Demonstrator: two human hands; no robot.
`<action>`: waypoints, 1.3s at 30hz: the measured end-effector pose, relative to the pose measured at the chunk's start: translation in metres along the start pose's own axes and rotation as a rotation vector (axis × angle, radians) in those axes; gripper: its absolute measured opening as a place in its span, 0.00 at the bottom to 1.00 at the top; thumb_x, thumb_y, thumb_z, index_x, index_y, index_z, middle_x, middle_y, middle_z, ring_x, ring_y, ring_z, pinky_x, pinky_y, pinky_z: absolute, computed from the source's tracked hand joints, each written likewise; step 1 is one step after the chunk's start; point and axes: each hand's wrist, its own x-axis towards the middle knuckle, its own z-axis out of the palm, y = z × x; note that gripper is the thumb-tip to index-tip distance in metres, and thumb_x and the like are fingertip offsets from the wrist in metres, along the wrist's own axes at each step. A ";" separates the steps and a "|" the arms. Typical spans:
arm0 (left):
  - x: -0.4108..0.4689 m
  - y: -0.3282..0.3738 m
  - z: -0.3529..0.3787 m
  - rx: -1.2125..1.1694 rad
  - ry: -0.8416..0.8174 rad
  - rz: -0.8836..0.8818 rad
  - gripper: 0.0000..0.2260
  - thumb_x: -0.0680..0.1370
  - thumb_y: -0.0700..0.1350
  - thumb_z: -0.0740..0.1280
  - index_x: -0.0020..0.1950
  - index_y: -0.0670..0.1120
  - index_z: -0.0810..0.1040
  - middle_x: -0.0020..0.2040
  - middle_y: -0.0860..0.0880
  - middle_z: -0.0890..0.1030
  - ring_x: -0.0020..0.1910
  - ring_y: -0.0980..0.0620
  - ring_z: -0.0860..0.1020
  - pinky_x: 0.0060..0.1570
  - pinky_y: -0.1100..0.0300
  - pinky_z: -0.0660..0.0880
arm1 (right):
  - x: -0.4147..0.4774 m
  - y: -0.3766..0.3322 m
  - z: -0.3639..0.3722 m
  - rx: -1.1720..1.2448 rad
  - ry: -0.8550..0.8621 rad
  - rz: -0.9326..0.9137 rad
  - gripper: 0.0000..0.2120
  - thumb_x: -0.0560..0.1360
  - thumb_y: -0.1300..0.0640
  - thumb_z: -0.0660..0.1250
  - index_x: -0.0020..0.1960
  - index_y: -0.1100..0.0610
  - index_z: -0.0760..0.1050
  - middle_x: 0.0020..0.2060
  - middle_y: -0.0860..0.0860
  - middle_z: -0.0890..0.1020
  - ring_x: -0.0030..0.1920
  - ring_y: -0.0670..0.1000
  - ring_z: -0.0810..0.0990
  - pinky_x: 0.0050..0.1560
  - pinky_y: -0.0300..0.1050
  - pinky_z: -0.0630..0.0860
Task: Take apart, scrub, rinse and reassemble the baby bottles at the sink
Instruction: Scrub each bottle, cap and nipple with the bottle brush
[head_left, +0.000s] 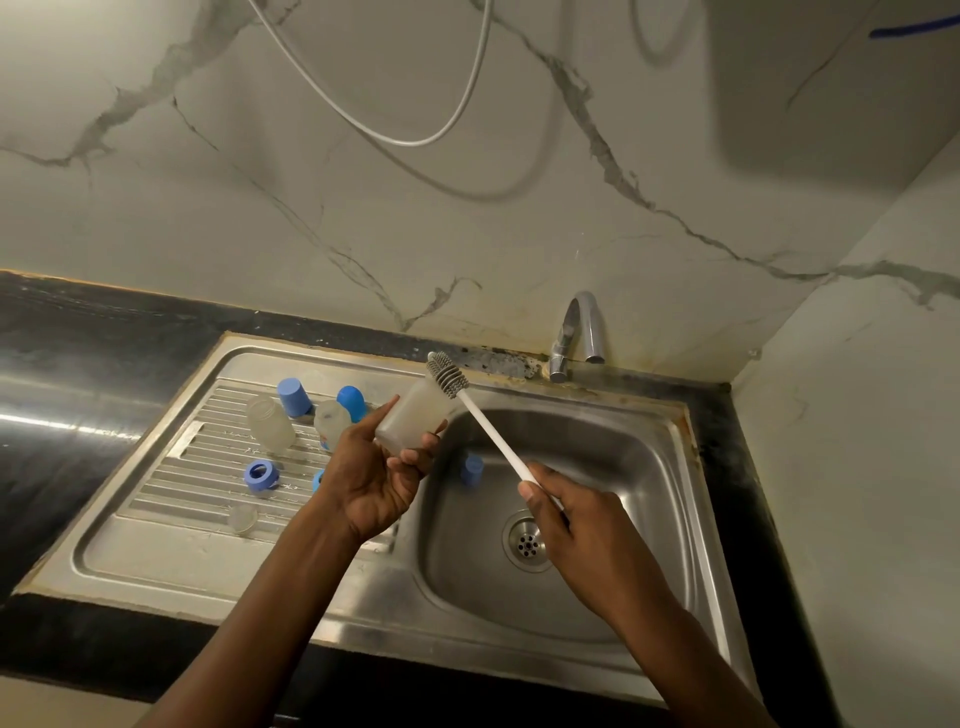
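— How's the light looking?
— Dim, yellowish. A glare streak is shining on the glossy black stone counter (78, 364); the white cable (470, 91) is casting a soft shadow on the veined marble wall (260, 208).
— Sharpness?
— Straight edges are bowing outward.

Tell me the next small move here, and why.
The left hand grips the frosted plastic bottle body, tilted; the right hand holds the white-handled, grey-bristled bottle brush with its head at the bottle's open mouth, apparently outside. So probably push the brush head in to scrub.
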 end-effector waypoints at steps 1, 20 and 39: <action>0.000 -0.001 0.000 -0.010 -0.007 -0.012 0.32 0.77 0.59 0.69 0.72 0.38 0.71 0.43 0.38 0.81 0.27 0.51 0.80 0.23 0.63 0.79 | 0.001 0.000 0.000 -0.005 0.000 -0.005 0.19 0.85 0.37 0.57 0.75 0.34 0.71 0.34 0.50 0.81 0.35 0.48 0.82 0.41 0.52 0.81; -0.009 0.014 -0.008 -0.118 -0.029 0.001 0.32 0.84 0.61 0.62 0.60 0.30 0.81 0.39 0.41 0.79 0.23 0.52 0.77 0.22 0.68 0.76 | -0.004 0.004 0.005 0.009 -0.011 -0.050 0.18 0.86 0.35 0.56 0.74 0.28 0.68 0.32 0.52 0.77 0.30 0.47 0.77 0.35 0.48 0.75; 0.005 -0.005 0.026 -0.085 0.016 0.343 0.27 0.84 0.56 0.66 0.73 0.36 0.72 0.67 0.33 0.81 0.64 0.37 0.83 0.58 0.46 0.83 | -0.021 -0.004 0.017 0.061 0.035 -0.101 0.17 0.85 0.35 0.55 0.72 0.24 0.68 0.30 0.47 0.76 0.29 0.46 0.75 0.31 0.42 0.70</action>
